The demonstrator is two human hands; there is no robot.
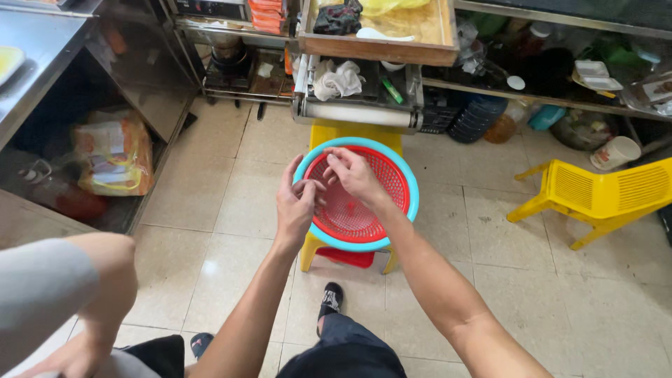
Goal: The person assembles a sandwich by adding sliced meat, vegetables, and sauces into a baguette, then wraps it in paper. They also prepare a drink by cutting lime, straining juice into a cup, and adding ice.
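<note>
Left hand (297, 205): held over the near-left rim of the red colander, fingers loosely curled and close together, tips meeting the right hand's fingers; whether anything is pinched between them I cannot tell.
Right hand (355, 175): above the middle of the colander, fingers bent downward and bunched, thumb tucked toward the left hand; too small to tell whether it holds something.
Red colander (364, 203): one, round, perforated plastic, nested inside the basin.
Blue basin (413, 189): one, light blue, only its rim showing around the colander; it rests on the stool.
Yellow stool (353, 133): one, plastic, standing on the tiled floor (210, 210) directly beneath the basin.
Yellow chair (602, 192): one, low, slatted plastic, well apart to the right.
Package (115, 154): one crinkled bag, orange, yellow and white, lying under the steel counter at left.
Wooden tray (378, 47): one, up on the rack beyond the stool, a dark cloth and a yellow bag inside.
White rag (337, 80): one, crumpled on the shelf below the tray.
Other person's arm (63, 301): one, grey-sleeved, at lower left, away from the basin.
</note>
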